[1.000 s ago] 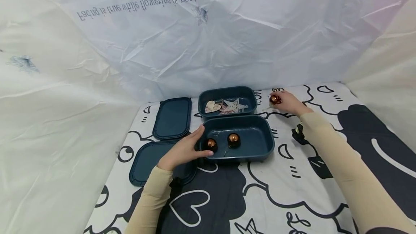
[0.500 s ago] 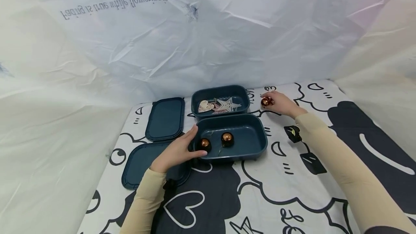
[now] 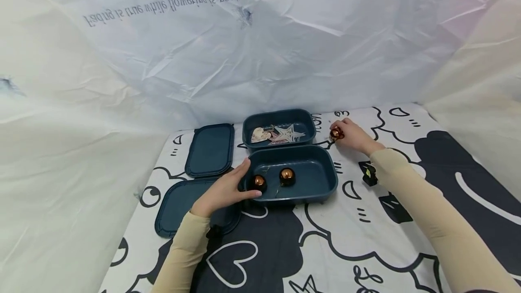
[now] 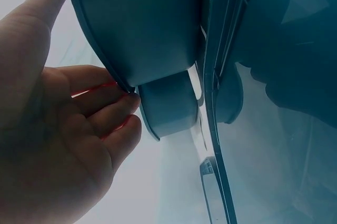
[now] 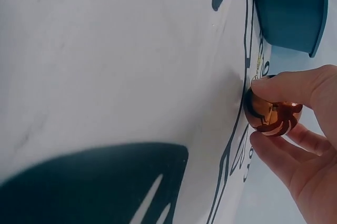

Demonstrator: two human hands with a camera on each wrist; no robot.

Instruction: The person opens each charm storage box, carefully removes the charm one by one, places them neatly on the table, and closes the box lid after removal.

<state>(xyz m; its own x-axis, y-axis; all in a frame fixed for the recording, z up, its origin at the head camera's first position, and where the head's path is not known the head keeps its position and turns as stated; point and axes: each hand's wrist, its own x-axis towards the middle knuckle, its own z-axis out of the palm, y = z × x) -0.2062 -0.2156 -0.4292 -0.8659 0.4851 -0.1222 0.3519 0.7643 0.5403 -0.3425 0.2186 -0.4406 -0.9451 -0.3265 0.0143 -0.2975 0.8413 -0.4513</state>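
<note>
My right hand [image 3: 354, 137] pinches a shiny copper-coloured bauble [image 5: 274, 110] between thumb and fingertips, close over the cloth to the right of the far box. My left hand [image 3: 224, 189] spans the left end of the near blue box [image 3: 321, 196], thumb at its front rim and fingers along its left side. In the left wrist view, the fingertips [image 4: 129, 100] touch the rim. Inside that box lie two more copper baubles, one by the left thumb [image 3: 258, 183] and another nearer the middle [image 3: 287, 176], with thin hanging strings.
Behind stands a second blue box [image 3: 307, 123] holding a white star ornament [image 3: 290, 134] and other flat decorations [image 3: 260, 134]. Two blue lids lie at the left, one far [image 3: 209, 150] and one near [image 3: 177, 207], partly under my left forearm. A white plastic sheet [image 3: 244, 58] hangs behind the patterned cloth.
The right hand has brought its bauble slightly nearer to me, beside the far box. The left hand stays at the near box, while the head view has shifted a little.
</note>
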